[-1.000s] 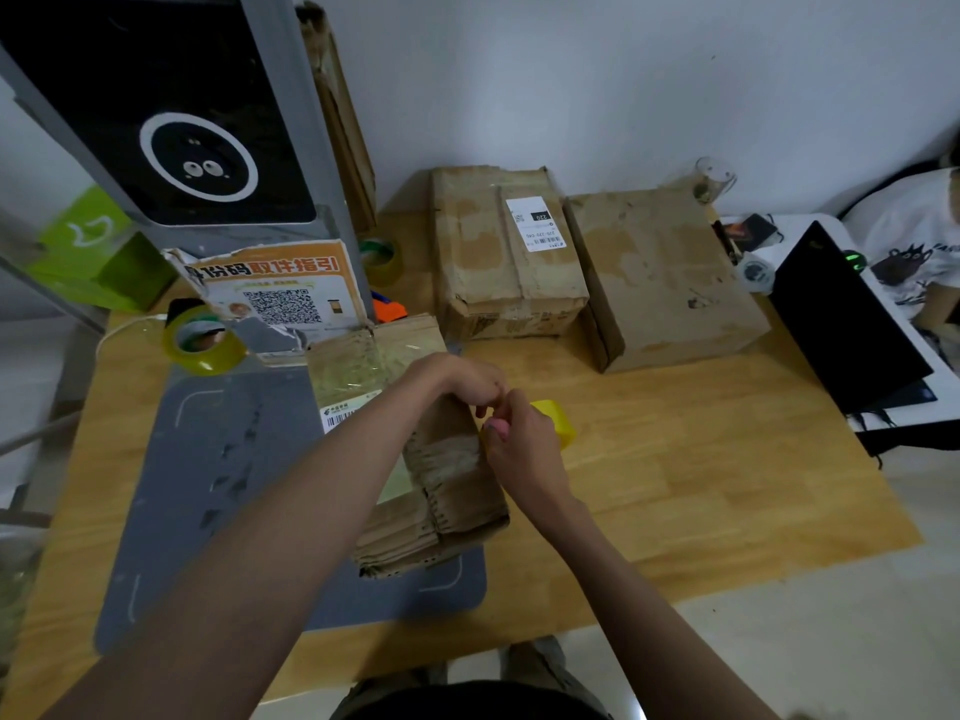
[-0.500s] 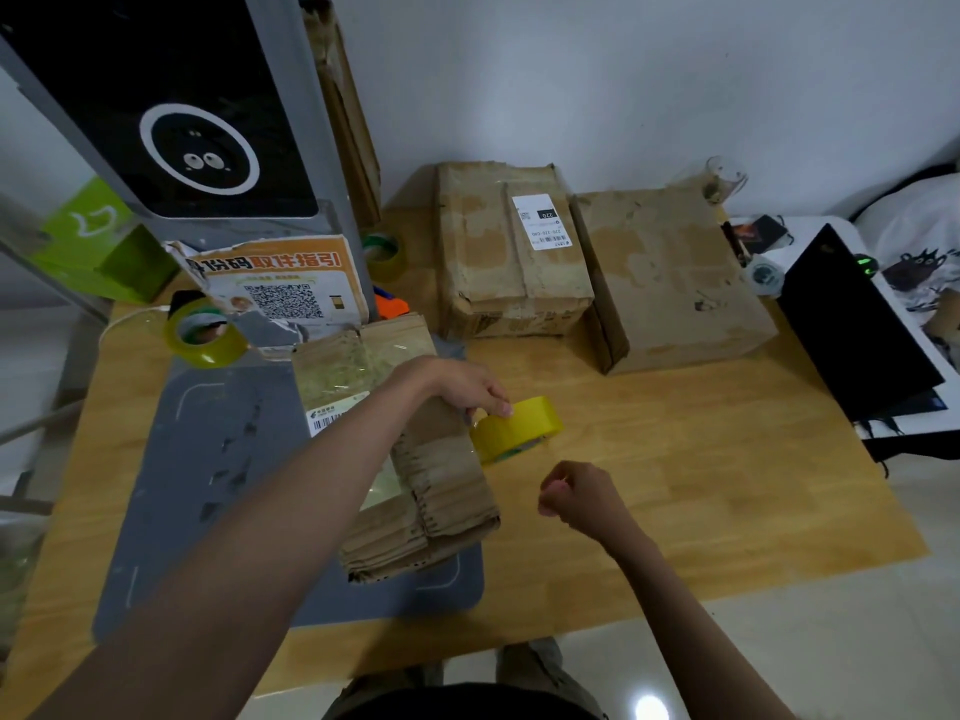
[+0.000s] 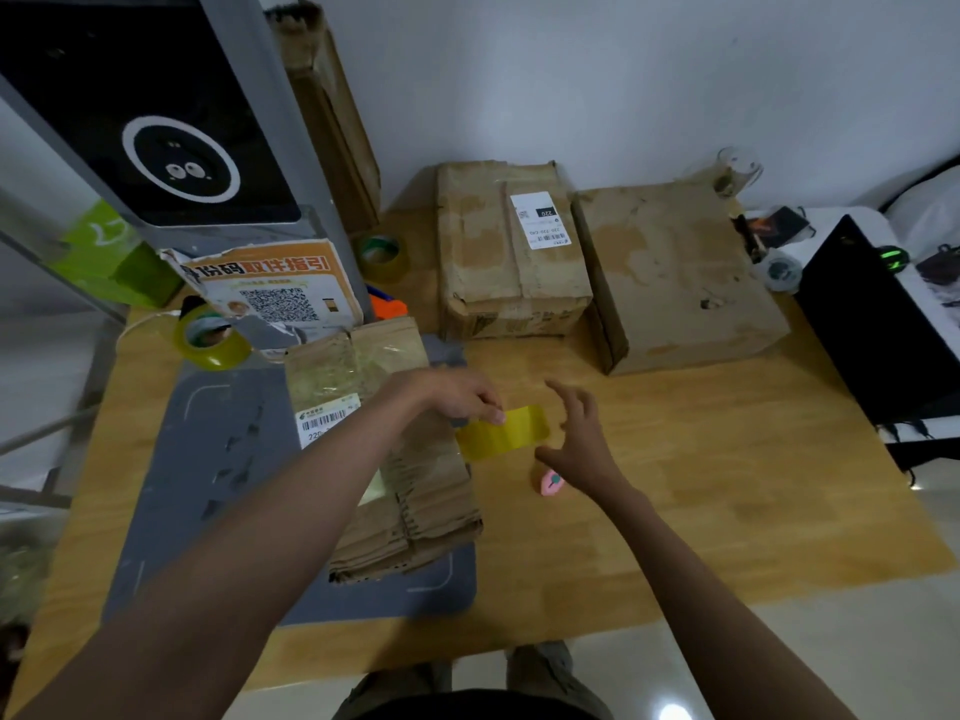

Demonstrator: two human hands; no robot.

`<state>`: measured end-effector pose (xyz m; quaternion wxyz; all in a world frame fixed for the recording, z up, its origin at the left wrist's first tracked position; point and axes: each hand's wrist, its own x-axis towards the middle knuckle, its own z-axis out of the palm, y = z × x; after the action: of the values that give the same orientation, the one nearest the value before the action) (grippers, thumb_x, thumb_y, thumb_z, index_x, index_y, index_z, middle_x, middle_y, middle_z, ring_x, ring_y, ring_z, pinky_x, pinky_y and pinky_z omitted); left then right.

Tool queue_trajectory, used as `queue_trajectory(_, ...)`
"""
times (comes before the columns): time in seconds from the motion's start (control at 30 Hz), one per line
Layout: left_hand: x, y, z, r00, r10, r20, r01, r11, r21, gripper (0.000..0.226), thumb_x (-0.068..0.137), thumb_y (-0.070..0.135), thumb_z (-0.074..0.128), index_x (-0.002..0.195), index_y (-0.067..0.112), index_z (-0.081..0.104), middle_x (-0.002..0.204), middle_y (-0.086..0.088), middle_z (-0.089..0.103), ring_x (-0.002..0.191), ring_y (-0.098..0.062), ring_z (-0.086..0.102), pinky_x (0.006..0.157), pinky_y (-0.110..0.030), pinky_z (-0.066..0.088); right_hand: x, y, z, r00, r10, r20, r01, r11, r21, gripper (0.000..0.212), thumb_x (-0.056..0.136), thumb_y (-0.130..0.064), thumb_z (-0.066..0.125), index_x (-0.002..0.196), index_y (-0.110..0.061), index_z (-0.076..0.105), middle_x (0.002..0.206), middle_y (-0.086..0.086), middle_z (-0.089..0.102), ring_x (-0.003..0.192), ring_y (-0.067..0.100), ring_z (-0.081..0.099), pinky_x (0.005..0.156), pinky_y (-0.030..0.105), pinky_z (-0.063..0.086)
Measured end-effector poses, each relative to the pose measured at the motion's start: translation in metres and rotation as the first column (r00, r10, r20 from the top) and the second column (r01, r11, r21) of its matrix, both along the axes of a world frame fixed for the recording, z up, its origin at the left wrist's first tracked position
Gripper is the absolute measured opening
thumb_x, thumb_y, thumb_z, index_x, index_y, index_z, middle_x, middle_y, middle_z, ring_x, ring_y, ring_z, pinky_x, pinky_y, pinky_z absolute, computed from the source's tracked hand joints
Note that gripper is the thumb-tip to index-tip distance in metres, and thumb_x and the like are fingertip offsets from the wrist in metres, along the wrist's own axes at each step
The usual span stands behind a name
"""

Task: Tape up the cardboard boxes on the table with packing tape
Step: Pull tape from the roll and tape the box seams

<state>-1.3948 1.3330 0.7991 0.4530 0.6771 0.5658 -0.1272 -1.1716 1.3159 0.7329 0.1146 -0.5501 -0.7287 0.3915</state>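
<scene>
Small worn brown cardboard box [image 3: 395, 459] on grey mat [image 3: 218, 459]: old clear tape visible, no fresh strip judged applied; left hand [image 3: 457, 397] pinches yellow packing tape roll [image 3: 506, 431] just right of mat; right hand [image 3: 576, 439] spread, holding nothing; two larger boxes [image 3: 675, 267] behind mat look unsealed.

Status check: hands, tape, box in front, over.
Left hand grips the yellow tape roll beside the worn box. Right hand open, fingers spread by the roll. Pink item on the table under the right wrist.
</scene>
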Motion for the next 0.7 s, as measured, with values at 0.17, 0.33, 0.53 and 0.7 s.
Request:
queue_trajectory(0.17,0.025,0.002,0.018,0.981,-0.130,-0.143,0.138,0.989,0.051,0.038,0.103,0.046,0.051,0.130,0.022,0.063,0.115,0.004,0.060,0.112,-0.020,0.056,0.087,-0.033,0.038,-0.003,0.023,0.041,0.905,0.391,0.169,-0.369,0.917,-0.151,0.080,0.076,-0.019,0.084,0.146,-0.021,0.046,0.154,0.008,0.033,0.140,0.028,0.037,0.109,0.039,0.040)
queue_trajectory(0.33,0.048,0.010,0.033,0.966,-0.150,-0.209,0.198,0.953,0.229,0.029,0.096,0.041,0.064,0.121,0.027,0.065,0.125,0.005,0.063,0.123,-0.021,0.051,0.102,-0.040,0.032,0.013,0.024,0.059,0.947,0.319,0.048,-0.298,0.922,-0.246,0.048,0.077,-0.025,0.086,0.117,-0.013,0.064,0.116,0.006,0.063,0.108,0.025,0.057,0.085,0.037,0.046)
queue_trajectory(0.53,0.060,0.002,0.052,0.971,0.233,-0.046,-0.178,0.844,0.506,0.101,0.072,0.050,0.086,0.154,0.023,0.034,0.158,0.002,0.031,0.144,-0.022,0.031,0.114,-0.041,0.035,0.038,0.007,0.061,0.965,0.009,-0.262,-0.086,0.955,-0.283,0.032,0.078,-0.022,0.086,0.100,-0.012,0.066,0.098,0.009,0.071,0.086,0.024,0.070,0.071,0.042,0.060)
queue_trajectory(0.7,0.072,-0.004,0.066,0.925,0.380,0.018,-0.345,0.819,0.458,0.076,0.069,0.050,0.088,0.132,0.014,0.062,0.125,-0.002,0.056,0.113,-0.014,0.051,0.090,-0.028,0.044,0.050,0.010,0.068,0.963,0.021,-0.270,-0.070,0.982,-0.175,0.041,0.063,-0.040,0.088,0.091,-0.020,0.066,0.091,0.003,0.071,0.087,0.025,0.068,0.074,0.052,0.058)
